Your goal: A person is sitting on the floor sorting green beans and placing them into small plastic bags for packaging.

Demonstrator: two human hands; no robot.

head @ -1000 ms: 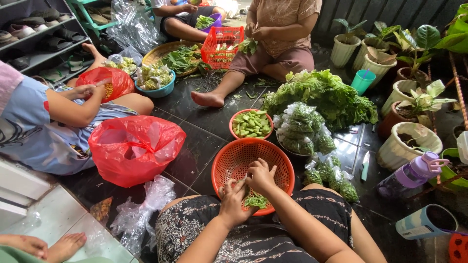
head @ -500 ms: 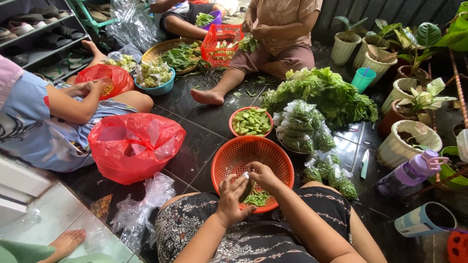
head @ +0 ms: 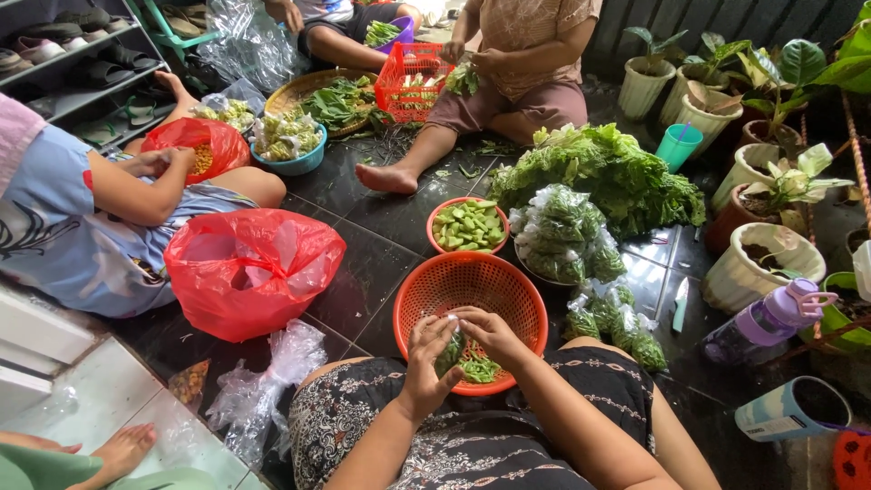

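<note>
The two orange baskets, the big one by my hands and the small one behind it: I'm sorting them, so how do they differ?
The big orange basket is wider and holds only a few green pieces at its near edge; the small orange basket is heaped full of cut green pieces. The big one lies under the left hand and right hand; the small one sits apart, untouched. Both are round and stand on the dark tiled floor.
</note>
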